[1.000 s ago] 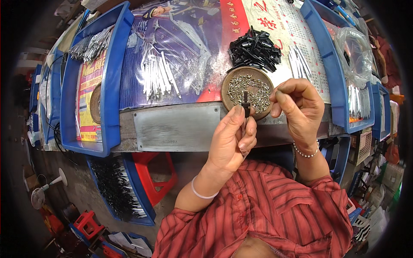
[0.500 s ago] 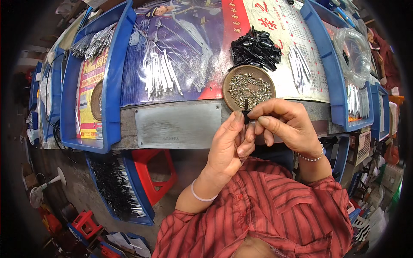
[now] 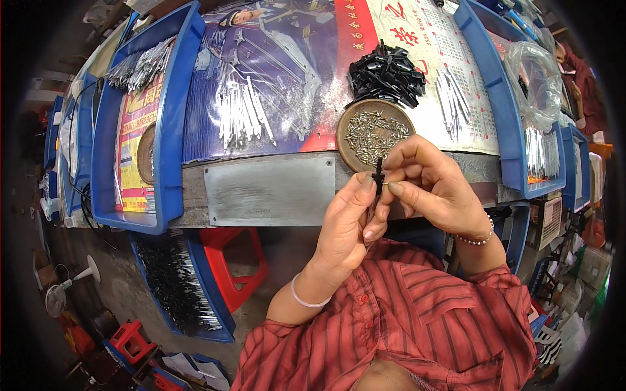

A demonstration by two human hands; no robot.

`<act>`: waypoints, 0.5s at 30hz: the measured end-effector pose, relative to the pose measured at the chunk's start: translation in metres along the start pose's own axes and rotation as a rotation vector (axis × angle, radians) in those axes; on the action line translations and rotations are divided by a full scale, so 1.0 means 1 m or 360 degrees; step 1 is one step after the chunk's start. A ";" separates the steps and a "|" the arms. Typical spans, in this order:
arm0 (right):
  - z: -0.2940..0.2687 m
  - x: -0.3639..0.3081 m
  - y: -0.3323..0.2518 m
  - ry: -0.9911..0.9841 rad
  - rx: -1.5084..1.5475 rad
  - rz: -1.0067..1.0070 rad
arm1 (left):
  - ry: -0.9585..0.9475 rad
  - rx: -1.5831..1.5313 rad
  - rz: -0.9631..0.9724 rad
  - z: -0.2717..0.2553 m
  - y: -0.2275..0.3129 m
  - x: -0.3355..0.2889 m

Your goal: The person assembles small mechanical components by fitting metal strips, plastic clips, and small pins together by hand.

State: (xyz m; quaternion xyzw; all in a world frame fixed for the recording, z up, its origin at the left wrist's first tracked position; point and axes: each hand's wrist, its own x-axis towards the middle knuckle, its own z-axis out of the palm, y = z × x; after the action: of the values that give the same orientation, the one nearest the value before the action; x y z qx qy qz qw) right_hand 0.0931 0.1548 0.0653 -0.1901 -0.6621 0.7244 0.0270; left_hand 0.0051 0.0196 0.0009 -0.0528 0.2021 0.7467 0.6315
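Observation:
My left hand (image 3: 345,221) pinches a small black plastic piece (image 3: 377,172) upright between thumb and fingers, just in front of the bench edge. My right hand (image 3: 430,184) holds a tiny metal pin against the side of that piece with thumb and forefinger. Just beyond the hands sits a round brown dish (image 3: 373,132) filled with small silver pins. A heap of black plastic pieces (image 3: 386,73) lies behind the dish.
A grey metal plate (image 3: 270,191) is fixed to the bench front. Loose metal rods (image 3: 240,112) lie on the poster-covered bench. Blue trays (image 3: 171,117) flank both sides. Below stand a red stool (image 3: 231,260) and a blue bin of rods (image 3: 176,287).
My right hand has come down from the dish and moved left to meet the left hand, bringing a pin against the black piece. The left hand has stayed nearly still.

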 end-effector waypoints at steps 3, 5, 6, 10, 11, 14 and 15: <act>0.000 0.000 0.001 0.0068 -0.0252 -0.0103 | 0.0022 0.0031 -0.0033 0.000 0.000 0.000; 0.000 0.000 0.001 0.0118 -0.0408 -0.0215 | 0.0025 0.0046 -0.0046 0.001 -0.001 0.000; -0.001 0.000 -0.001 0.0115 -0.0509 -0.0218 | 0.0026 0.0059 -0.0041 0.002 -0.001 0.000; -0.005 0.001 -0.004 0.0038 -0.0785 -0.0289 | 0.0024 0.0098 -0.0046 0.001 -0.001 0.000; -0.005 0.001 -0.005 0.0042 -0.0785 -0.0288 | 0.0022 0.0099 -0.0049 0.001 -0.001 0.000; -0.007 0.002 -0.006 -0.0009 -0.0822 -0.0311 | 0.0067 0.0115 -0.0080 0.001 -0.003 0.001; -0.007 0.002 -0.007 -0.0020 -0.0874 -0.0254 | 0.0051 0.0130 -0.0079 0.000 -0.003 0.001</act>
State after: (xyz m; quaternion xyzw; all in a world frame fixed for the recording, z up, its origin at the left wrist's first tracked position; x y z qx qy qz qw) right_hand 0.0917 0.1630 0.0713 -0.1331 -0.8465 0.5148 0.0272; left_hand 0.0076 0.0210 -0.0001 -0.0439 0.2410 0.7211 0.6480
